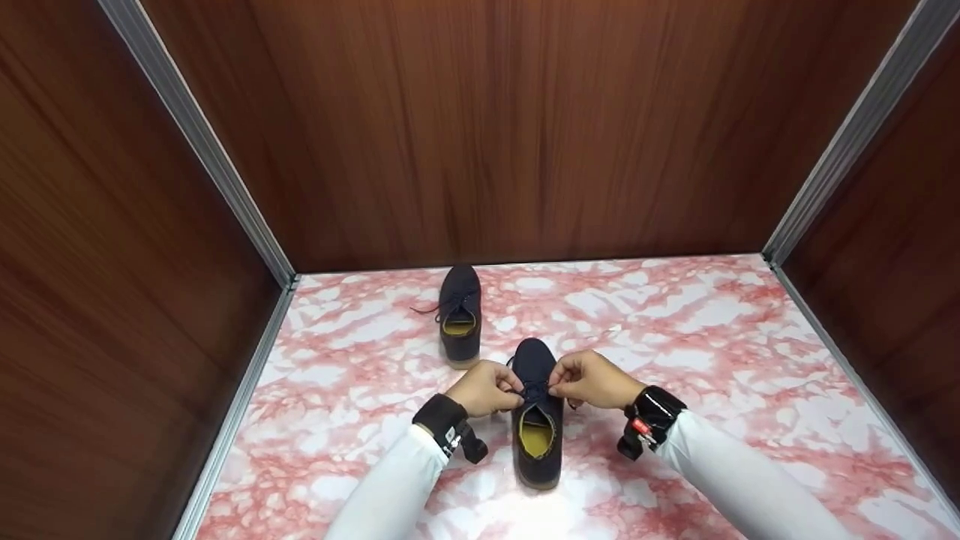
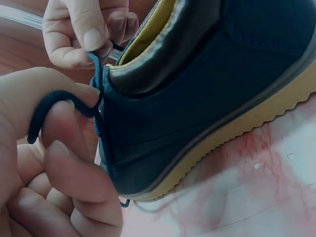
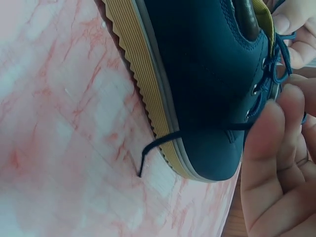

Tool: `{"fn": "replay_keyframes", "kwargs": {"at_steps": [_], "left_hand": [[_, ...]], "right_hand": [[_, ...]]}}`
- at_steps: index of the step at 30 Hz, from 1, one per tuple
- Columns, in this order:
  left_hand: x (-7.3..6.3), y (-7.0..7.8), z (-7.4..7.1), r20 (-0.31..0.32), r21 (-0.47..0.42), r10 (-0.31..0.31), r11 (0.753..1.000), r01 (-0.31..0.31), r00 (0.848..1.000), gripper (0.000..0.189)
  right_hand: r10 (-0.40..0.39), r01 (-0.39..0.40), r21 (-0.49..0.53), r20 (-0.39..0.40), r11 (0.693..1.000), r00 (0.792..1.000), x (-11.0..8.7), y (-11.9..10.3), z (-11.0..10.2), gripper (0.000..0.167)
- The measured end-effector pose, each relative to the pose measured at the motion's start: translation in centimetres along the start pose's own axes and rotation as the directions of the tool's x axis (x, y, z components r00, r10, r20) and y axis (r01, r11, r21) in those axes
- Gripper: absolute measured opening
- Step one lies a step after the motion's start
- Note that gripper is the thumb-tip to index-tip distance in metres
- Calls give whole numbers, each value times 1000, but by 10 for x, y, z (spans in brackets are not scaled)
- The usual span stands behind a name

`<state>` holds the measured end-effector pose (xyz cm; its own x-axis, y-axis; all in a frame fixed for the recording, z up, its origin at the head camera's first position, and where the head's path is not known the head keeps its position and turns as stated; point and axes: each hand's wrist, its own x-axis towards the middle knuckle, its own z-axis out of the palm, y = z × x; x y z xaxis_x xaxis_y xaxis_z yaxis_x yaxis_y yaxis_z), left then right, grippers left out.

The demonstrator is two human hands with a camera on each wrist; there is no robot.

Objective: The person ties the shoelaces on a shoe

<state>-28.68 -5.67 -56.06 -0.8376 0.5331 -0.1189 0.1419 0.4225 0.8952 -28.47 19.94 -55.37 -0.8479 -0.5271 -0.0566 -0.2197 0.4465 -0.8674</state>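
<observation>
A dark navy lace-up shoe [image 1: 530, 358] with a yellow lining stands on the pink-and-white surface, toe pointing away from me. My left hand [image 1: 489, 388] is at its left side and pinches a dark shoelace [image 2: 53, 98] between thumb and forefinger, a short end curling over the finger. From the other side my right hand [image 1: 598, 380] pinches the lace near the eyelets. A loop shows over the tongue in the right wrist view, and a loose lace end [image 3: 165, 139] hangs across the shoe's side past the ribbed tan sole [image 3: 132, 59].
A matching shoe [image 1: 459, 289] stands farther back to the left, its lace trailing left. Brown wood-grain panels [image 1: 480, 135] with grey metal edging [image 1: 225, 161] enclose the marbled surface [image 1: 675, 330] at the back and both sides.
</observation>
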Motion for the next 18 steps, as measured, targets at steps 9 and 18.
{"fn": "replay_keyframes", "kwargs": {"at_steps": [9, 18], "left_hand": [[-1, -5, 5, -29, -34, 20, 999, -21, 999, 12], [-2, -6, 6, -48, -50, 39, 998, -41, 998, 15]], "right_hand": [[-11, 6, -47, -112, 999, 994, 8, -1, 15, 9], [-25, 18, -64, -117, 998, 993, 14, -5, 24, 16]]}}
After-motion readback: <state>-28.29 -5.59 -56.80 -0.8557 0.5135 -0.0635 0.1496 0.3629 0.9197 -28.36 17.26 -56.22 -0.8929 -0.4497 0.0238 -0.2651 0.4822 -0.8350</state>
